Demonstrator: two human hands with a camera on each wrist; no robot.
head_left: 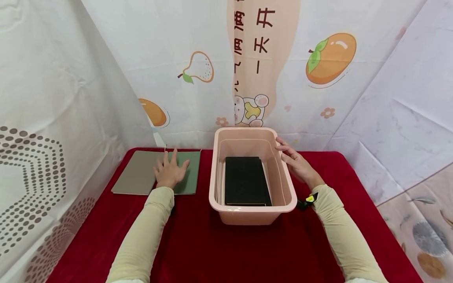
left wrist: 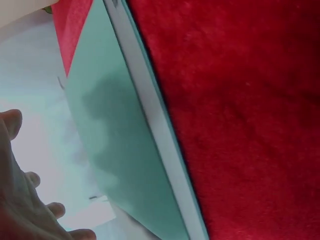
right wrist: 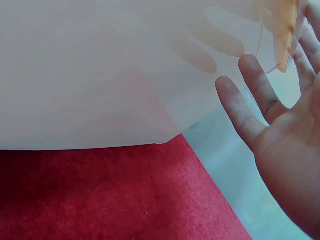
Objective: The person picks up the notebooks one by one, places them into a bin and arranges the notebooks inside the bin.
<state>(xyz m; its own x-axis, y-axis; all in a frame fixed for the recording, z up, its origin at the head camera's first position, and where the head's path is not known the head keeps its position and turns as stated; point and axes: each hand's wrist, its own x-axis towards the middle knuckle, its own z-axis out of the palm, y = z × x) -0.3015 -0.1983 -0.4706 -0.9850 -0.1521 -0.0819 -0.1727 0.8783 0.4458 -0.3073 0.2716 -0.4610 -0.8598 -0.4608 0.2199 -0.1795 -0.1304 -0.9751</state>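
Observation:
My left hand [head_left: 170, 169] hovers with spread fingers above a green hardcover notebook [head_left: 190, 179]. In the left wrist view, the notebook [left wrist: 122, 127] shows its pale page edge and a hand shadow on its cover. Beside it on the left lies a grey-beige notebook [head_left: 136, 173]. My right hand [head_left: 300, 167] is at the right rim of a pink plastic basin [head_left: 213, 173], its fingers extended. The right wrist view has those fingers [right wrist: 242, 107] close to the basin's outer wall [right wrist: 100, 90]; contact is hard to tell. Black-covered books [head_left: 244, 181] lie stacked inside the basin.
A red cloth [head_left: 198, 251] covers the table. Behind it hangs a white printed curtain [head_left: 159, 59], close to the basin's far side, and more sheets hang at left and right. A black wrist strap [head_left: 307, 201] sits beside the basin's right wall.

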